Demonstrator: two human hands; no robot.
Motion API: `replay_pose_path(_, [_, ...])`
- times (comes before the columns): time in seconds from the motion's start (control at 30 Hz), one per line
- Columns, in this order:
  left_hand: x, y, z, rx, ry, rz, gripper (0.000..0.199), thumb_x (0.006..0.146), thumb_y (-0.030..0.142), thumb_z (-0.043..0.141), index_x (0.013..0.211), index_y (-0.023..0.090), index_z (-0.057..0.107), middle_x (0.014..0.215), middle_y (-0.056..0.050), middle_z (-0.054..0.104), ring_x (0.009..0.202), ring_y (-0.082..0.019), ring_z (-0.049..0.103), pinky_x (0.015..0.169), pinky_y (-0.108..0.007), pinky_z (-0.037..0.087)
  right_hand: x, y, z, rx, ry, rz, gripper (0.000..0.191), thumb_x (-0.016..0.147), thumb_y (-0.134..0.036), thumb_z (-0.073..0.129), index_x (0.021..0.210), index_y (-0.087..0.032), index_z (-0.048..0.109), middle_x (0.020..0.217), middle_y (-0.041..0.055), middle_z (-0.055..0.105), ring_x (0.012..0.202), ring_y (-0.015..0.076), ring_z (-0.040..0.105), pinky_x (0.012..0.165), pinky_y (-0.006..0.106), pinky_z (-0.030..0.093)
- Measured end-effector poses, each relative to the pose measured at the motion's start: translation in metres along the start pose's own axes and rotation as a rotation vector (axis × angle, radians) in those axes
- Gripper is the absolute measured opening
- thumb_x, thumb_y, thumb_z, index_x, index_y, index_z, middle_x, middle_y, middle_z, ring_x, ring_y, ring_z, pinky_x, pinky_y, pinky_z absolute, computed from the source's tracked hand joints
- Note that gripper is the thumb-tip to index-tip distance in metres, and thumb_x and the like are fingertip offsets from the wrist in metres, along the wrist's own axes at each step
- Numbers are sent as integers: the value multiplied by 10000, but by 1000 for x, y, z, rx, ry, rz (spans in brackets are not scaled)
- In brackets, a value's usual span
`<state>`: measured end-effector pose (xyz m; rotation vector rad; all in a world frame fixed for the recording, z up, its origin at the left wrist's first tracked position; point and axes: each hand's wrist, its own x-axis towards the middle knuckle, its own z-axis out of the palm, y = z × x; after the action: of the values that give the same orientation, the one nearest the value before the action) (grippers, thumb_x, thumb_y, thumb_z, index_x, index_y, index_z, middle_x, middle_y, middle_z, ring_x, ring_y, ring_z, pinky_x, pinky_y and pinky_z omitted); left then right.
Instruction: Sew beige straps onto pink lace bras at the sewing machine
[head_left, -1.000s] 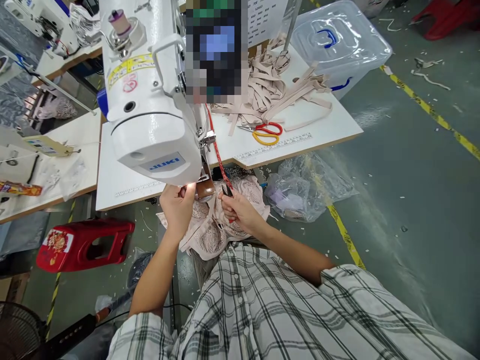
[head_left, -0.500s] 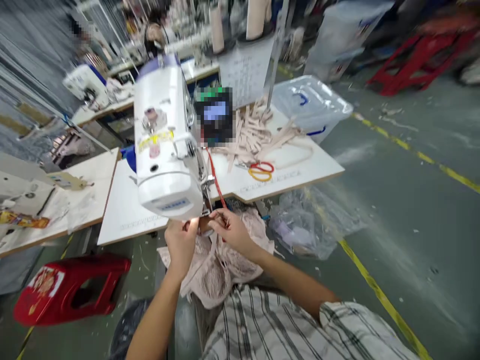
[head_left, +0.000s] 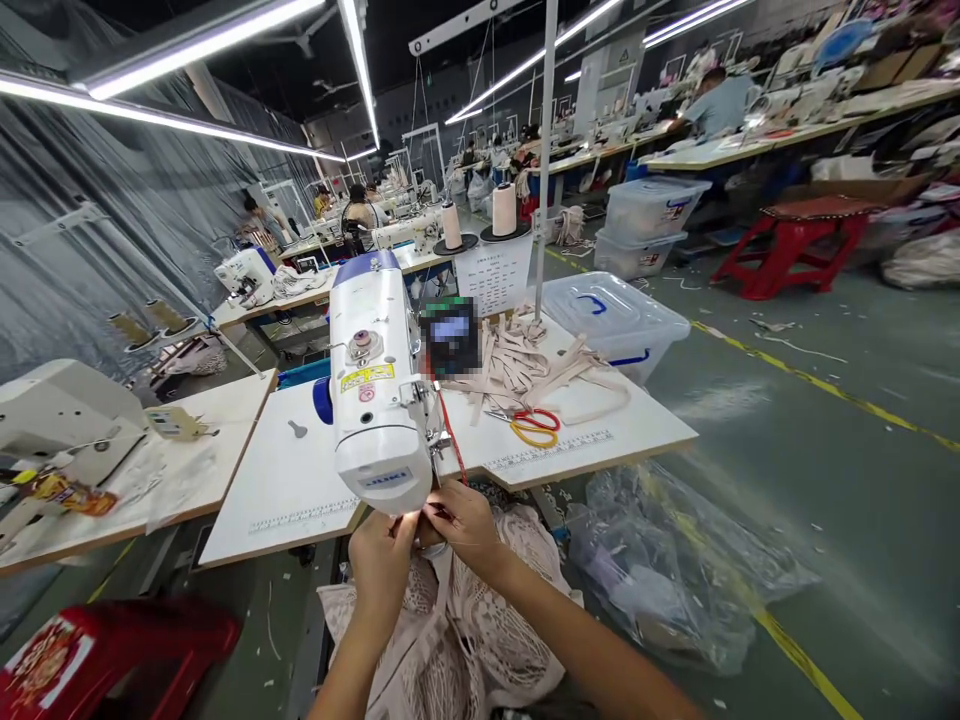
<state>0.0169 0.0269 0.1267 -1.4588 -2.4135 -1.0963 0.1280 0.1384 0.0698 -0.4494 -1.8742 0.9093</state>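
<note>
A pale pink lace bra (head_left: 427, 655) hangs down in front of the white sewing machine (head_left: 379, 400), spread below both wrists. My left hand (head_left: 379, 560) is closed, with thumb and fingers pinching the bra's upper part under the machine's head. Close beside it, my right hand (head_left: 466, 528) pinches the same piece near the needle area. The needle and the spot being held are mostly hidden by the machine head and my fingers. A red cord (head_left: 451, 435) runs down just behind my right hand.
On the white table (head_left: 277, 480) lie red-and-yellow scissors (head_left: 534, 428) and a heap of pale pink straps (head_left: 517, 355). A lidded clear bin (head_left: 615, 315) stands behind the table's right side. Plastic bags (head_left: 660, 570) lie on the floor at right, a red stool (head_left: 112, 650) at lower left.
The camera view has tilted up, so the machine and table appear lower and more of the room shows. Both hands stay at the machine head, pinching the bra.
</note>
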Motion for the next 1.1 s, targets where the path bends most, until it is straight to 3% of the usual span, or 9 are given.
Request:
replay_pose_path(0.17, [0,0,0,40,40,52,340,902,454,592,719,194,712,666,-48,738,600,-224,685,523,-291,403,3,-3,0,-50,-12,-14,180,935,-300,541,840,-229,677,743,49,611,690,187,557,644,305,390])
replay_pose_path(0.4, [-10,0,-7,105,123,327,272,963,392,588,855,185,727,656,-31,713,562,-167,675,514,-252,450,6,-14,-8,-70,-107,82,138,874,-271,518,755,-203,538,710,9,531,644,145,480,626,283,330])
replay_pose_path(0.47, [-15,0,-12,67,126,483,162,966,289,600,1022,177,703,786,-52,764,579,-144,690,516,-228,469,0,-21,-19,22,-193,158,153,868,-239,512,721,-200,495,693,-14,477,626,123,436,612,270,312])
replay_pose_path(0.6, [-22,6,-17,16,13,810,294,951,159,574,1240,191,619,1173,-146,750,816,-191,758,664,-258,567,-25,-32,-52,410,-526,393,182,836,-240,543,694,-195,439,648,-43,374,601,98,339,572,256,261])
replay_pose_path(0.7, [-21,10,-17,-4,-131,933,287,956,155,544,1230,193,620,1082,-121,774,826,-208,753,652,-278,570,-48,-25,-86,740,-715,557,260,797,-358,624,688,-196,453,585,-58,365,537,82,325,523,245,248])
replay_pose_path(0.77, [-16,9,-17,-30,-129,934,237,946,148,562,1165,197,641,954,-94,779,767,-199,740,633,-275,558,-59,-12,-109,941,-638,672,391,742,-468,699,665,-206,419,526,-85,316,458,56,255,461,226,197])
replay_pose_path(0.9, [-6,6,-13,-76,-39,878,146,924,122,603,1041,199,645,809,-51,730,699,-169,692,630,-262,522,-65,11,-138,1038,-215,869,593,676,-564,798,666,-219,316,528,-134,167,447,18,45,417,209,51])
replay_pose_path(1.0, [-6,7,-5,-48,-50,734,94,940,133,573,954,201,636,771,-22,690,673,-144,652,600,-244,467,-65,12,-127,888,19,935,572,689,-635,791,772,-202,426,575,-120,253,460,19,108,429,195,85])
replay_pose_path(1.1, [-12,15,4,-20,-46,493,145,946,186,548,822,209,618,700,10,639,604,-126,605,549,-240,409,-69,-6,-92,958,-103,1050,647,716,-779,666,930,-191,503,605,-103,372,434,17,149,428,196,70])
